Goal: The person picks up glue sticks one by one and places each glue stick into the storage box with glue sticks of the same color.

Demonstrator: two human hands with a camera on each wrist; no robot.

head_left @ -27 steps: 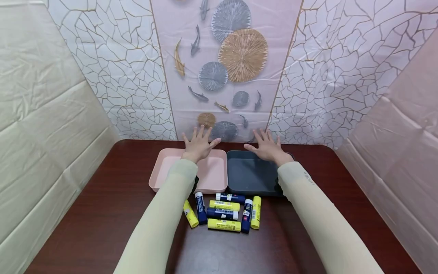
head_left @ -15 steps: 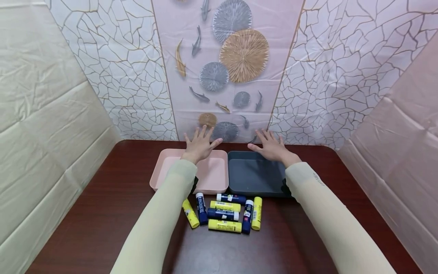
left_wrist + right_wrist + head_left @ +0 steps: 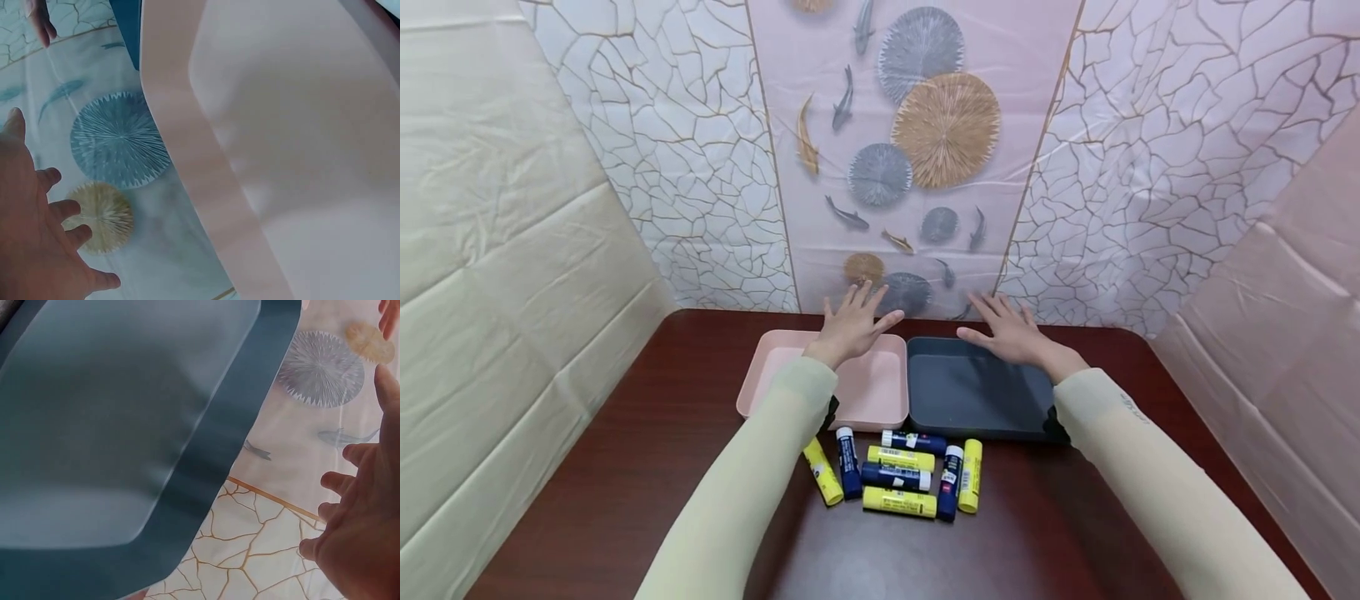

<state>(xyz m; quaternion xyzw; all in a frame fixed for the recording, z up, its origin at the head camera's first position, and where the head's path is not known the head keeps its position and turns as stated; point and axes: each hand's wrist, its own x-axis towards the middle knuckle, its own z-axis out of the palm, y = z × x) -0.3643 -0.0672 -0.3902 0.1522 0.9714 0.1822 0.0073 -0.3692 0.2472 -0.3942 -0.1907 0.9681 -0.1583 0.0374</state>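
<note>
My left hand (image 3: 852, 327) is held over the pink tray (image 3: 880, 392), its fingers spread and straight, holding nothing. Over the dark blue-grey tray (image 3: 970, 392) is my right hand (image 3: 1011, 335), also with spread fingers and nothing in them. Both wrist views show the left hand (image 3: 44, 231) and the right hand (image 3: 362, 519) apart from the tray walls. In front of the trays lie several glue sticks, among them a yellow glue stick (image 3: 900, 502) and a navy glue stick with a white cap (image 3: 950, 483). The left sleeve partly covers the leftmost yellow glue stick (image 3: 824, 477).
The two trays stand side by side on a dark red-brown table (image 3: 625, 467). A patterned cloth (image 3: 887, 250) hangs behind the table's far edge. Pale cloth walls (image 3: 512, 292) close off the left and right sides.
My right hand has shifted slightly to the right, away from the left hand. The left hand stays over the pink tray. The head view has moved a little; trays and glue sticks keep their arrangement.
</note>
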